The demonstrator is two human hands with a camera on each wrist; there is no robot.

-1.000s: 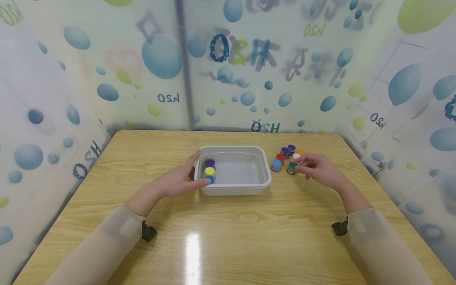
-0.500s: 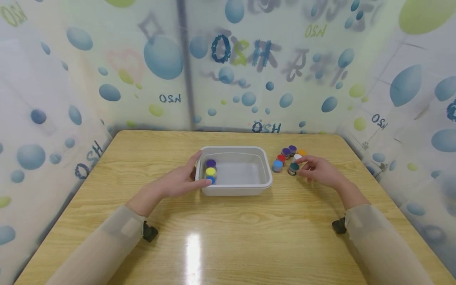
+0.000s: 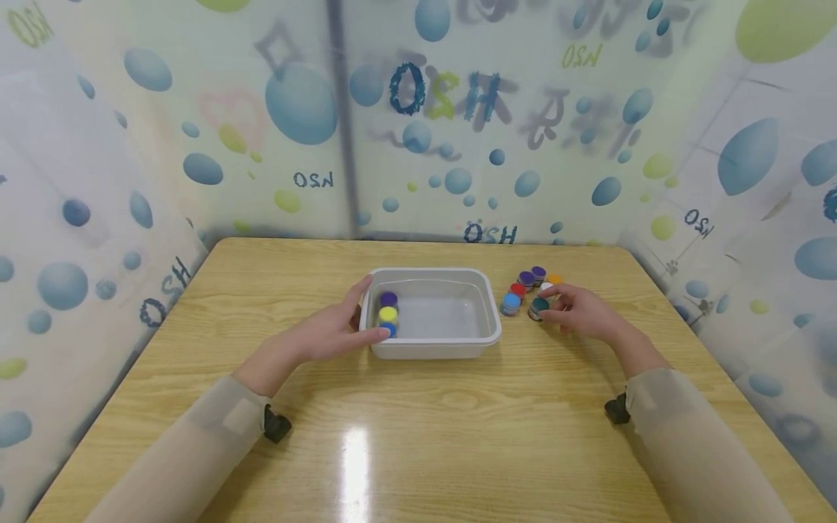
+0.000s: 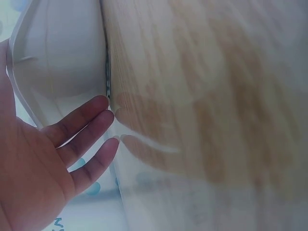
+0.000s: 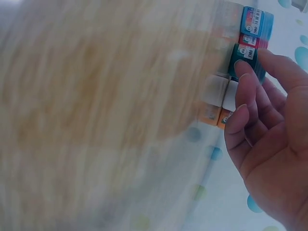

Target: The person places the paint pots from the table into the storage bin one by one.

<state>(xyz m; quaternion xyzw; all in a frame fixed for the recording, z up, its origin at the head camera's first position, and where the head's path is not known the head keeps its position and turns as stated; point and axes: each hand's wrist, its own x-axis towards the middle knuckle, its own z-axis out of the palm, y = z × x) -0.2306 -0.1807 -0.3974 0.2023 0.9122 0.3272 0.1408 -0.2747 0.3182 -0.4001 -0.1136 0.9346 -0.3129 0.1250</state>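
Observation:
At the left end of a white plastic tray [image 3: 434, 342], my left hand [image 3: 327, 331] rests with its thumb over the front rim and its index finger along the side. In the left wrist view the other fingers [image 4: 82, 122] lie loosely extended beside the tray wall. Inside the tray, a purple-capped jar [image 3: 389, 298], a yellow-capped jar [image 3: 388, 314] and a blue-capped jar [image 3: 390, 328] stand in a row. My right hand [image 3: 582, 314] pinches a dark green paint jar [image 3: 537, 312] between thumb and index finger; it stands on the table.
Beside the green jar stand a light blue jar [image 3: 510, 304], a red one [image 3: 517, 290], two purple ones [image 3: 526, 279], a partly hidden white one [image 3: 546, 288] and an orange one [image 3: 554, 279]. The wooden table [image 3: 451, 436] meets patterned curtains [image 3: 405, 181] behind.
My right hand's fingertips have shifted slightly and closed on the dark green jar. The left hand and tray stay put; the head view has drifted a little.

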